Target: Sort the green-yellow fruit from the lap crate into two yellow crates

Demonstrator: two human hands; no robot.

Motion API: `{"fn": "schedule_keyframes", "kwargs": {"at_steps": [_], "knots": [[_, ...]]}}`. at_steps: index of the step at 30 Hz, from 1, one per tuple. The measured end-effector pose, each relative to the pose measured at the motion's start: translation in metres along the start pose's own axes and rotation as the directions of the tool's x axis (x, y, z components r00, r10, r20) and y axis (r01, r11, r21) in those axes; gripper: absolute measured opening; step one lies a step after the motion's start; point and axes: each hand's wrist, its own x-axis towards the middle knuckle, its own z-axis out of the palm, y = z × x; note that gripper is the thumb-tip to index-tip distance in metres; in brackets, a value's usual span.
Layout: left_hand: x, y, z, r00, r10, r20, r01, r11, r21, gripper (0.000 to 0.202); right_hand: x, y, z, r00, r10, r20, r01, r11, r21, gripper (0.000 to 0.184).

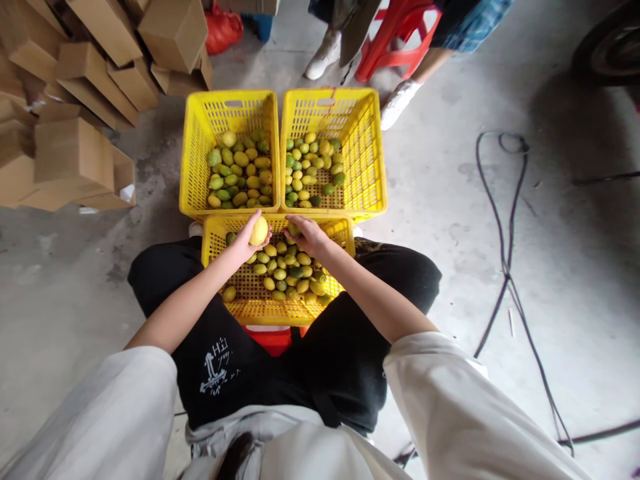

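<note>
My left hand [247, 237] is closed round a yellow lemon [259, 231], palm turned up, above the near yellow crate [220, 313]. Beside it, my right hand [309, 235] holds a greenish lemon [293, 229], partly covered by its fingers. Below both hands, many yellow and green lemons [280, 274] lie in the near crate between my knees. Just beyond stand two more yellow crates side by side. The far left crate [186, 160] holds mixed green and yellow lemons [240, 167]; the far right crate [367, 150] has more of them [305, 163].
Cardboard boxes [75, 153] are piled at the left. A person's white shoes [400, 103] and a red stool [400, 37] are beyond the crates. A black cable [507, 267] lies looped on the concrete floor at right, near a dark wheel [613, 50]. A red bag [223, 30] sits behind.
</note>
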Motion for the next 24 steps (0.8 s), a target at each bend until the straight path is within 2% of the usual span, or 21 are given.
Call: {"fn": "schedule_keyframes", "kwargs": {"at_steps": [4,7,9,15,20,24], "knots": [[0.0,-0.002,0.0,0.998,0.047,0.031,-0.046,0.999,-0.025,0.018,0.004,0.002,0.0,0.999,0.03,-0.037,-0.031,0.999,-0.018,0.016],[0.003,-0.003,-0.001,0.997,0.07,-0.035,-0.072,0.995,-0.062,0.022,0.008,0.003,-0.001,0.997,0.041,-0.072,-0.046,0.996,-0.071,0.01],[0.006,-0.003,-0.002,0.995,0.068,-0.067,-0.073,0.994,-0.076,0.026,0.01,0.003,-0.002,0.995,0.042,-0.088,-0.049,0.996,-0.076,0.012],[0.012,-0.003,-0.005,1.0,-0.005,0.014,0.006,0.995,-0.095,0.033,0.015,0.004,-0.004,0.986,0.082,-0.144,-0.079,0.997,0.02,0.01],[0.012,-0.002,-0.005,1.0,-0.02,-0.005,0.02,0.995,-0.098,0.035,0.02,0.006,-0.01,0.99,0.089,-0.11,-0.092,0.996,-0.021,0.017],[0.005,-0.001,-0.002,1.0,0.001,-0.009,-0.002,0.998,-0.067,0.027,0.023,0.008,-0.013,0.992,0.069,-0.11,-0.074,0.996,-0.046,0.019]]}}
